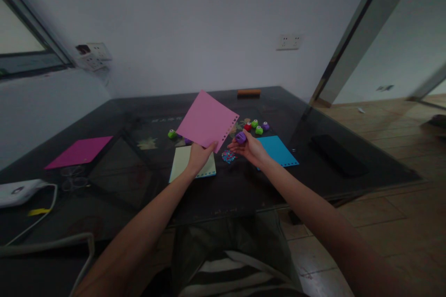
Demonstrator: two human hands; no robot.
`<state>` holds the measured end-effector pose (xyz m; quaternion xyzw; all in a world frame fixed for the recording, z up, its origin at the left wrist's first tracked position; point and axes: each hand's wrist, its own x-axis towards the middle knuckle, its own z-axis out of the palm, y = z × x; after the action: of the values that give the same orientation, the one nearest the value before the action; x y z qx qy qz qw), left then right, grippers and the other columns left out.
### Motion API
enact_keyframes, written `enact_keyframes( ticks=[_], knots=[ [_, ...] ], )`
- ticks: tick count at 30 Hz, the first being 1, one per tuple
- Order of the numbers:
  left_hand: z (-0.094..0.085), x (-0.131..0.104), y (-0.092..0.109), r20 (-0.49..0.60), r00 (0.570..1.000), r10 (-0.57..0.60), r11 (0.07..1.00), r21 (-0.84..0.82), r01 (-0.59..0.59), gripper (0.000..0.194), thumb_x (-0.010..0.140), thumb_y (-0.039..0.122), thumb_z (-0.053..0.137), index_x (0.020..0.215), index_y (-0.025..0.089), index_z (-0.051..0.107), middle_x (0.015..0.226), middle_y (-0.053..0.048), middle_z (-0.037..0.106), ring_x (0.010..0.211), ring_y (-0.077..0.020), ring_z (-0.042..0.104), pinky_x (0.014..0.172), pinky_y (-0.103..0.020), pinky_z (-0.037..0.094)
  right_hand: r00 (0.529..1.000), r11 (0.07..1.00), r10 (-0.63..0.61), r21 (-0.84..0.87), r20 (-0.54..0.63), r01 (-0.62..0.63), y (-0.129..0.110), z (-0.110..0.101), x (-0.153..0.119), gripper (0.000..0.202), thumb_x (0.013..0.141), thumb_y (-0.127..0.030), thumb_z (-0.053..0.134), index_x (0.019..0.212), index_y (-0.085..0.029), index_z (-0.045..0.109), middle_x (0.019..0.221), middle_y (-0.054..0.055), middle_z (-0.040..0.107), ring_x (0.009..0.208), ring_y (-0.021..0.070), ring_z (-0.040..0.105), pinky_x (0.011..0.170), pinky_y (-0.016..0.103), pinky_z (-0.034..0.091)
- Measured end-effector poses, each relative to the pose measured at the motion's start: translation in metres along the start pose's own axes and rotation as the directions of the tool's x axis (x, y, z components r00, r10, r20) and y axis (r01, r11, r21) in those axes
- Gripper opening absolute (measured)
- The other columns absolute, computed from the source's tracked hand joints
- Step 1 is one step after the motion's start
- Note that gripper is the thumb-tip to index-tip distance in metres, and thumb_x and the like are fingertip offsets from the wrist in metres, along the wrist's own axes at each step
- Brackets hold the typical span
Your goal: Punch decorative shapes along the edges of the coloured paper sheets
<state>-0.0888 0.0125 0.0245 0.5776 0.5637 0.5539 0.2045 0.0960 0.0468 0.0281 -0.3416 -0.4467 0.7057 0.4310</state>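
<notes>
My left hand (201, 156) is closed on the lower corner of a pink sheet of paper (208, 119), which has holes punched along its right edge and is held up over the table. In my right hand (251, 147) is a small purple hole punch (240, 137), gripped by the thumb and fingers just right of the sheet. A heap of coloured paper bits (228, 156) lies on the table between my hands. Under my left hand rests a stack of pale yellow paper (181, 162). A blue punched sheet (278, 150) lies beneath and beside my right wrist.
Several small punches stand behind my right hand, among them a red punch (247, 126) and a green punch (259, 130). Another green punch (172, 134) sits left of the pink sheet. A magenta sheet (80, 151), glasses (74, 181) and a white power strip (19, 192) lie at left.
</notes>
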Motion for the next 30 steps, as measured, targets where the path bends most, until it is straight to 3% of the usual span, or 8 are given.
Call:
enact_keyframes(
  ticks=[7, 13, 18, 24, 30],
  knots=[
    [0.0009, 0.0001, -0.0013, 0.007, 1.0, -0.005, 1.0, 0.003, 0.005, 0.03, 0.067, 0.03, 0.066, 0.091, 0.011, 0.063, 0.093, -0.012, 0.069, 0.084, -0.0223, 0.063, 0.077, -0.034, 0.049, 1.0, 0.999, -0.03, -0.037, -0.007, 0.03, -0.0012, 0.0009, -0.0011, 0.049, 0.088, -0.053, 0.037, 0.079, -0.014, 0.065, 0.068, 0.008, 0.069, 0.057, 0.0138, 0.062, 0.061, 0.027, 0.05],
    [0.0003, 0.0, 0.0005, -0.002, 1.0, -0.025, 0.999, 0.024, 0.025, 0.024, 0.066, 0.029, 0.068, 0.081, 0.011, 0.064, 0.084, -0.011, 0.07, 0.083, -0.0227, 0.064, 0.072, -0.031, 0.05, 0.998, 0.997, -0.053, -0.062, -0.014, 0.052, -0.0042, 0.0049, -0.004, 0.039, 0.09, -0.043, 0.04, 0.087, -0.013, 0.064, 0.077, 0.008, 0.069, 0.057, 0.0109, 0.061, 0.055, 0.022, 0.047],
    [-0.001, -0.0012, 0.0048, 0.034, 0.997, -0.068, 0.998, 0.006, 0.068, 0.021, 0.069, 0.029, 0.065, 0.079, 0.011, 0.064, 0.068, -0.008, 0.069, 0.064, -0.0199, 0.064, 0.056, -0.027, 0.049, 0.993, 0.991, -0.116, -0.071, 0.017, 0.117, -0.0027, 0.0051, -0.0048, 0.023, 0.082, -0.032, 0.057, 0.101, -0.02, 0.062, 0.081, 0.003, 0.067, 0.06, 0.0098, 0.06, 0.058, 0.023, 0.049],
    [-0.0003, -0.0011, 0.0075, 0.073, 0.992, -0.106, 0.991, -0.08, 0.112, 0.02, 0.072, 0.028, 0.061, 0.079, 0.01, 0.063, 0.059, -0.005, 0.067, 0.048, -0.0159, 0.06, 0.047, -0.023, 0.044, 0.989, 0.987, -0.134, -0.085, 0.063, 0.139, 0.0002, 0.0042, -0.0059, 0.034, 0.067, -0.024, 0.072, 0.099, -0.022, 0.062, 0.086, 0.001, 0.064, 0.065, 0.0099, 0.062, 0.068, 0.026, 0.052],
    [-0.0016, 0.0014, 0.0038, 0.069, 0.994, -0.087, 0.996, -0.032, 0.089, 0.021, 0.073, 0.03, 0.058, 0.071, 0.009, 0.065, 0.054, -0.005, 0.066, 0.044, -0.0137, 0.055, 0.046, -0.023, 0.042, 0.988, 0.97, -0.147, -0.186, 0.055, 0.155, -0.0025, 0.0077, -0.0089, 0.039, 0.064, -0.025, 0.073, 0.102, -0.02, 0.062, 0.075, 0.0, 0.064, 0.054, 0.0082, 0.057, 0.055, 0.023, 0.049]
  ],
)
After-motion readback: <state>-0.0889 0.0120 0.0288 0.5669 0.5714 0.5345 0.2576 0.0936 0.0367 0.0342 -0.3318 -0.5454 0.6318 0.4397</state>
